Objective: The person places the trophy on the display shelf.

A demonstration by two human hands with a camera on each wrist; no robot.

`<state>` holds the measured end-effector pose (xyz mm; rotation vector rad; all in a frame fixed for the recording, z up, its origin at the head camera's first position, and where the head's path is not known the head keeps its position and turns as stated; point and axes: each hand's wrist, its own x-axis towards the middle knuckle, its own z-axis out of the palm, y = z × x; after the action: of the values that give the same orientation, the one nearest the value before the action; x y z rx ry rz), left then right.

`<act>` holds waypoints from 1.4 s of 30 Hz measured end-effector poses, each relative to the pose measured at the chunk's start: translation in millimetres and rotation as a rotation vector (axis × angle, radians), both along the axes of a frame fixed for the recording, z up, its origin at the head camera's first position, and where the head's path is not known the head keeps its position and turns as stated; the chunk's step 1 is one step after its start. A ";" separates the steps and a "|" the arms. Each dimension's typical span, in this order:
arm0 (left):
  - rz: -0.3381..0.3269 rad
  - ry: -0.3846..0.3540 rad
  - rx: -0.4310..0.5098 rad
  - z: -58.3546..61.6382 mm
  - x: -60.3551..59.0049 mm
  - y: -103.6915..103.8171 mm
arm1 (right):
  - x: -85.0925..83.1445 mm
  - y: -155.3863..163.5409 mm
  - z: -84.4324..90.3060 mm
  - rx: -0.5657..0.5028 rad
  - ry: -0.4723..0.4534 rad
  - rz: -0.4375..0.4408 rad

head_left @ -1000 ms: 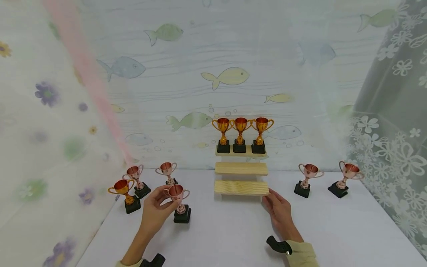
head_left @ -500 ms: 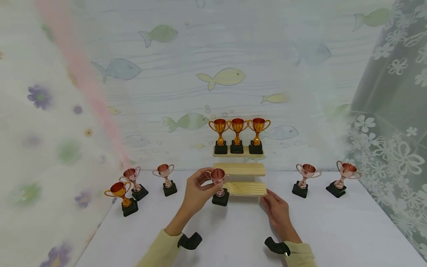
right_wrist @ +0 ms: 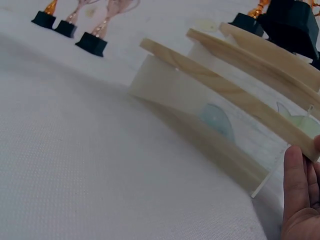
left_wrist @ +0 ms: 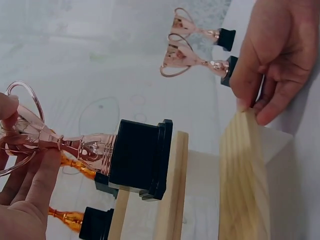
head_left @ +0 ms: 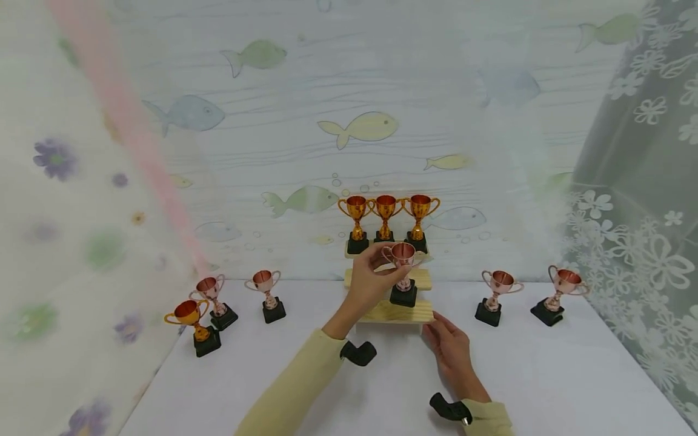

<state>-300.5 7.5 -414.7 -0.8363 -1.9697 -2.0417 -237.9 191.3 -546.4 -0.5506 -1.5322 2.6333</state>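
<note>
Fingers of the right hand lie fairly straight, their tips touching the front right corner of the wooden step stand, nearest the person on the white worktop. Just beyond them, the left hand pinches the cup of a rose-coloured trophy, thumb and fingers curled round its bowl, its black base at the stand's middle step; whether it touches the wood cannot be told. Left of the stand stand one gold trophy and two rose trophies. Right of the stand stand two more rose trophies. On the stand's top step, farthest back, three gold trophies stand in a row against the fish-print backdrop.
</note>
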 end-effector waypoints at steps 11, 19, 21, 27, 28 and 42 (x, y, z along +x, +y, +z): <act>0.023 -0.010 0.006 -1.4 -22.5 30.2 | 1.9 -2.9 -2.5 0.061 -0.020 0.025; 0.053 0.039 0.011 -5.5 -36.0 44.2 | 6.2 -3.1 -2.6 0.062 -0.001 0.018; 0.069 0.045 0.014 -8.4 -38.6 47.2 | 6.3 -3.3 -2.3 0.060 0.002 0.014; 0.123 0.060 0.041 -15.5 -44.6 51.7 | 4.4 -5.2 -2.4 0.058 0.008 0.002; 0.129 0.059 0.048 -15.0 -45.2 52.0 | 4.4 -5.0 -2.7 0.062 0.009 0.006; 0.105 -0.016 0.028 -15.6 -50.0 53.3 | -0.8 -1.8 -1.3 0.063 -0.021 -0.004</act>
<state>-350.4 60.8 -430.3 -0.6969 -1.9446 -2.0179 -238.7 189.6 -547.7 -0.5785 -1.6123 2.5738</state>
